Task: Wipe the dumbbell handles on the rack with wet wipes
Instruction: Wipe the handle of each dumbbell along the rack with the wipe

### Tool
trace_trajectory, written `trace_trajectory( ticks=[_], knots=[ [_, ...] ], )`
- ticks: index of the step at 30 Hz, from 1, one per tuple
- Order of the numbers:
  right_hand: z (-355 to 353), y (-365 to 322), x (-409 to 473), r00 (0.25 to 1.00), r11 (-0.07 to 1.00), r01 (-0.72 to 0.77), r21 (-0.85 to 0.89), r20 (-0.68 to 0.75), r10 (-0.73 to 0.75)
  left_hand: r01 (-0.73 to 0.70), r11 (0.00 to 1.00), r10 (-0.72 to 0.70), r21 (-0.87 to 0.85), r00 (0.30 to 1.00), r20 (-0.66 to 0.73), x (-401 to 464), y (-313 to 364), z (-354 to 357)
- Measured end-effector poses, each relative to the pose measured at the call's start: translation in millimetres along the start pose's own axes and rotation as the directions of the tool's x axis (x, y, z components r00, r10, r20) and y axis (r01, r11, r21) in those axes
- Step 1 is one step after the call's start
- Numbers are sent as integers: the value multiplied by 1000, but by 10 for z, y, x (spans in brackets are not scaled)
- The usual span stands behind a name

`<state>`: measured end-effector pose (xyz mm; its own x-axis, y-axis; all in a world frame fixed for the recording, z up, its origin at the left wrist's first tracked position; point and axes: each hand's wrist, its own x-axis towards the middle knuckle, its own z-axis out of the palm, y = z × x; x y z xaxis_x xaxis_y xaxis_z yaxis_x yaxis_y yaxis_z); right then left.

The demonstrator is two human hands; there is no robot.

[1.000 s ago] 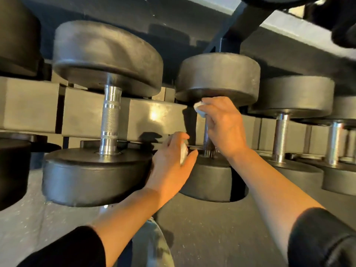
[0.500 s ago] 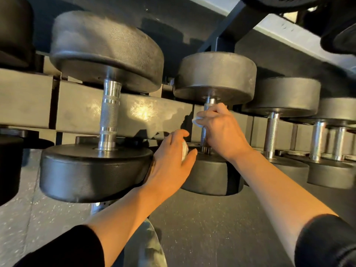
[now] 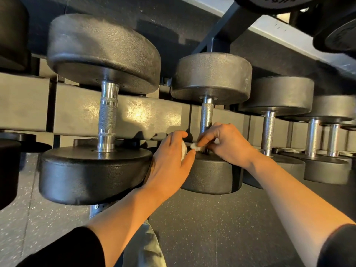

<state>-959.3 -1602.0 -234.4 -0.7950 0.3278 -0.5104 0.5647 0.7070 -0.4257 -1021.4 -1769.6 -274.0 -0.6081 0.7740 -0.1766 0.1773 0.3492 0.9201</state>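
Black dumbbells with chrome handles sit in a row on the rack. My right hand [image 3: 226,143] grips the lower end of the middle dumbbell's handle [image 3: 206,116] with a white wet wipe [image 3: 195,147] pinched in its fingers; the upper handle shows bare. My left hand [image 3: 171,157] holds a second white wipe [image 3: 184,150] in its palm and rests against the near end of the large left dumbbell [image 3: 92,174]. That dumbbell's knurled handle [image 3: 107,116] stands free.
Smaller dumbbells [image 3: 269,132] continue to the right on the rack rail [image 3: 150,116]. An upper shelf with more weights [image 3: 335,31] overhangs at top right. Speckled rubber floor [image 3: 221,228] lies below.
My right hand has slid down the middle handle from its top to its base with the wipe. My left hand has stayed beside the large dumbbell.
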Motion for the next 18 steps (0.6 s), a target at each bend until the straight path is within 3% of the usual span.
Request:
trace_trajectory(
  ticks=[2,5,7,12,18],
  knots=[
    [39,12,15,973,999,42,-14,-229,-44,1,1000,-1,-6,1000,1,-4,3,1],
    [37,10,103,799,994,68,-85,-593,-106,18,1000,-18,-20,1000,5,-24,0,12],
    [22,12,205,716,986,41,-162,-683,-142,40,998,-40,-40,999,8,-26,0,19],
    [59,67,308,805,948,49,-314,-549,-223,104,994,-104,-17,995,8,14,6,31],
    [60,161,98,917,979,91,-182,-369,-154,95,995,-95,1,995,24,7,-9,23]
  ],
)
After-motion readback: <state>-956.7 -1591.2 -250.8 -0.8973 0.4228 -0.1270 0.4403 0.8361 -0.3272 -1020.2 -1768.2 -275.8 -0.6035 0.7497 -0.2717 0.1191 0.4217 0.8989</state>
